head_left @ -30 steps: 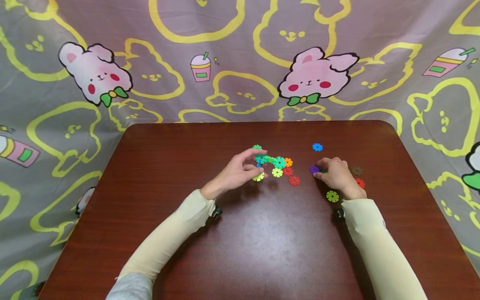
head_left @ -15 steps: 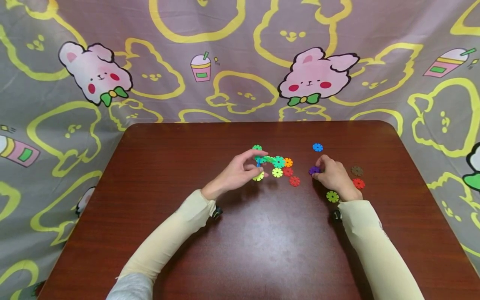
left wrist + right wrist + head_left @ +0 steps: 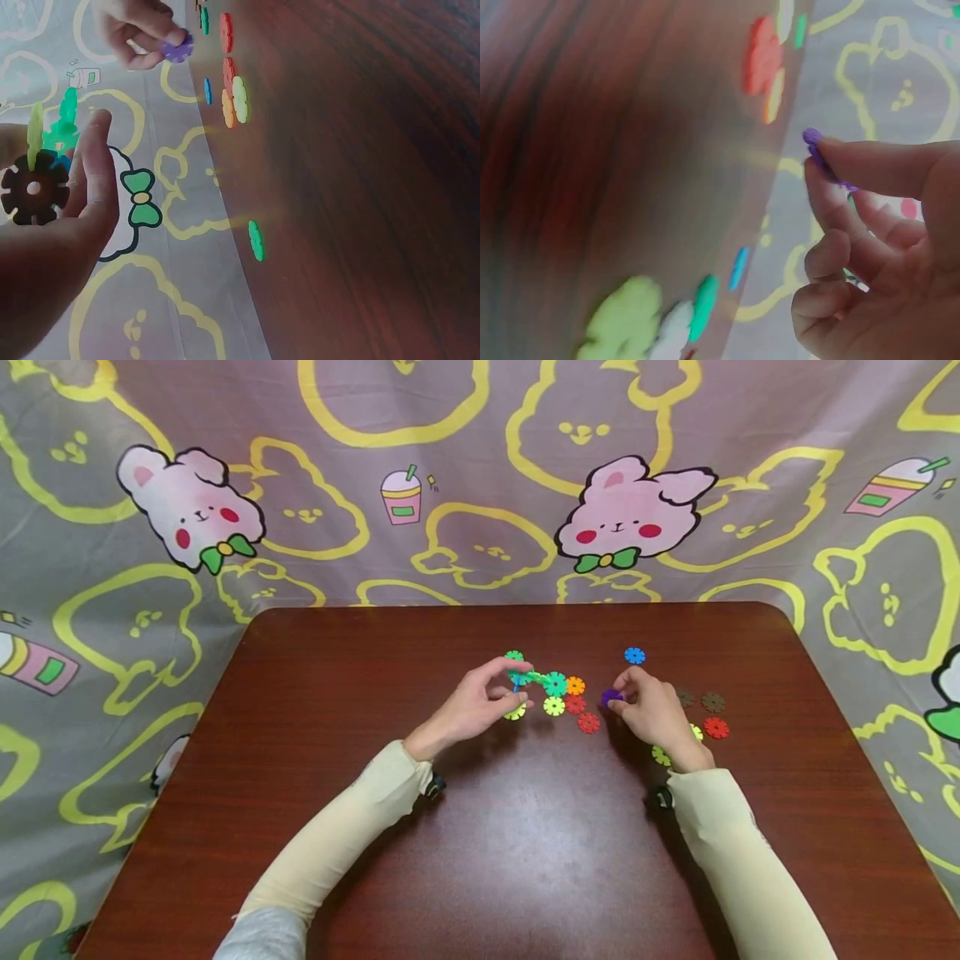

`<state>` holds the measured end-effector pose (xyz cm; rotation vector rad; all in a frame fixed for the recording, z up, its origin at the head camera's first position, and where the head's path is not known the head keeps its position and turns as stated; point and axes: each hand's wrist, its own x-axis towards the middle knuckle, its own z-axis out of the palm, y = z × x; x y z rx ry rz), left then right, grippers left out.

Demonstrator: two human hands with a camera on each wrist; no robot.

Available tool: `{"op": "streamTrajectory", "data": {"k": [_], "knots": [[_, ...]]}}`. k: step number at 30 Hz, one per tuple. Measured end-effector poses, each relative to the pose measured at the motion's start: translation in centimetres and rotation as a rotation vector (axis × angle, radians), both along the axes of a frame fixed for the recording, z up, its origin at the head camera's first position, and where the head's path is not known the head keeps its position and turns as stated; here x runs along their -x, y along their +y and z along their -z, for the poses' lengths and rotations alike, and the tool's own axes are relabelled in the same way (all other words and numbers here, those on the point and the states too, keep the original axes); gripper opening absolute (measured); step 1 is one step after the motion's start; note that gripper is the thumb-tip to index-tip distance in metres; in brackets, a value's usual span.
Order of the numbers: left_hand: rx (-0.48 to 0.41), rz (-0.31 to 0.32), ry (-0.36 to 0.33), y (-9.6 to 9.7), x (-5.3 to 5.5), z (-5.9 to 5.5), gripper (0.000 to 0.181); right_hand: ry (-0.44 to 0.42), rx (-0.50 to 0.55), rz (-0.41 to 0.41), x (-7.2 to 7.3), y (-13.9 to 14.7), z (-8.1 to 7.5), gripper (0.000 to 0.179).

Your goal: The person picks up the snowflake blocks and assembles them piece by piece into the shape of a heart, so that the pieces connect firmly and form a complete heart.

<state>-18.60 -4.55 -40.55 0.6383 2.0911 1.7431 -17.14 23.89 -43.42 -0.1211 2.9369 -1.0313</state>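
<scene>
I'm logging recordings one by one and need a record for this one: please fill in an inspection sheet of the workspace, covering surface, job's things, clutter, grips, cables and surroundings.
Surface: dark red-brown table, glossy, reflecting light on its near half.
Job's things: linked discs, with green ones among them; purple disc; loose discs of several colours lying on the table.
Clutter: nothing seen.
Grips: left grip holds the linked discs; right grip pinches the purple disc.
Cables: nothing seen.
Surroundings: cartoon-print cloth behind the table and at both sides.
</scene>
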Motion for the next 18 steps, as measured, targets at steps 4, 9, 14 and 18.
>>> {"op": "streamTrajectory", "data": {"k": [4, 9, 14, 18], "knots": [[-0.001, -0.016, -0.002, 0.0, 0.0, 0.0, 0.04, 0.07, 0.062, -0.003, -0.5, -1.4, -0.8, 0.02], [-0.041, -0.036, 0.003, 0.0, 0.0, 0.1, 0.04, 0.125, 0.146, -0.021, -1.3, -2.9, -1.9, 0.02], [-0.074, -0.057, 0.037, 0.0, 0.0, 0.2, 0.045, 0.187, 0.156, -0.062, -2.0, -3.9, -2.6, 0.021], [-0.078, -0.071, 0.067, -0.1, 0.0, 0.2, 0.049, 0.238, 0.163, -0.096, -2.3, -4.5, -3.1, 0.021]]}}
